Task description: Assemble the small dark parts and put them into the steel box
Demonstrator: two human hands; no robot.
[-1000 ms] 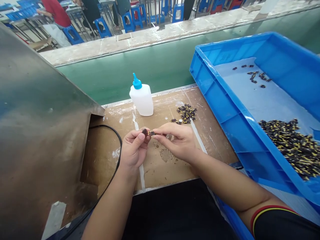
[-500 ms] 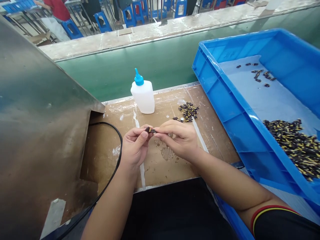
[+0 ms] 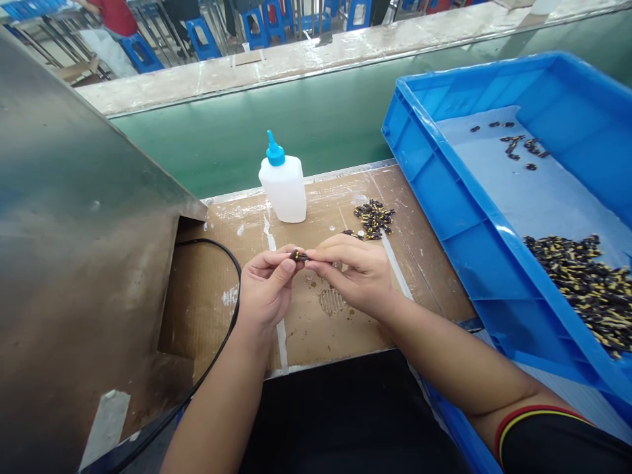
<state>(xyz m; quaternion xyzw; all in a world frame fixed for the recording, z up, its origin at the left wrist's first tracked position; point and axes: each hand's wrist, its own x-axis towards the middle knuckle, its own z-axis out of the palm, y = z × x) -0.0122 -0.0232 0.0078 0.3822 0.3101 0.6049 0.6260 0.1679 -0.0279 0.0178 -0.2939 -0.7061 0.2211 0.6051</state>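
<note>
At far left, a sheet-metal housing [image 3: 89, 210] stands over the worktop [image 3: 316, 345]; a black cable [image 3: 205, 240] loops from its cut-out beside the left forearm. The left hand [image 3: 267, 284] has thumb and forefinger closed on the dark end of a small black-and-yellow piece [image 3: 298, 255], held raised between the two hands, probably where it is easiest to see. Beyond them, a white squeeze bottle [image 3: 287, 191] with a blue nozzle stands upright and untouched, apparently set back to leave the wrists room. The fingers of the right hand [image 3: 356, 271] are pinched together at the piece's other end; the exact contact is too small to make out. Such an opposed hold would steady so slight an object from both sides. Behind the right hand, a loose pile of similar pieces [image 3: 374, 218] lies within short reach. At right, a blue crate [image 3: 434, 178] contains a larger heap [image 3: 585, 289] at its near end and several strays farther back on a pale sheet [image 3: 498, 191]; its high walls presumably prevent spilling.
</note>
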